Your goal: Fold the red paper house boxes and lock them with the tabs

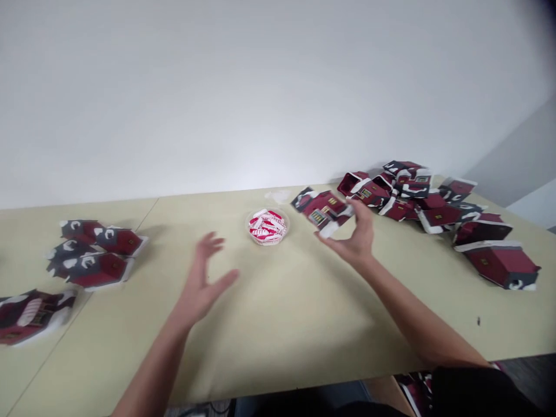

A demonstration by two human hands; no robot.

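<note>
Left hand (206,278) is held open and empty (fingers spread); a maroon paper house (324,211) is clamped at its edge by the right hand (354,240).

Left hand (204,281), right hand (353,240) flank a plastic tub (266,242).

One camera worn on the person's head looks forward and down across the pale cream desk (278,347) from just behind the hands. The left hand (204,284) and the right hand (351,237), holding a dark red folded-card house (324,211), sit near, forearms entering from the bottom edge. A plain white wall (278,98) fills the upper half.
</note>
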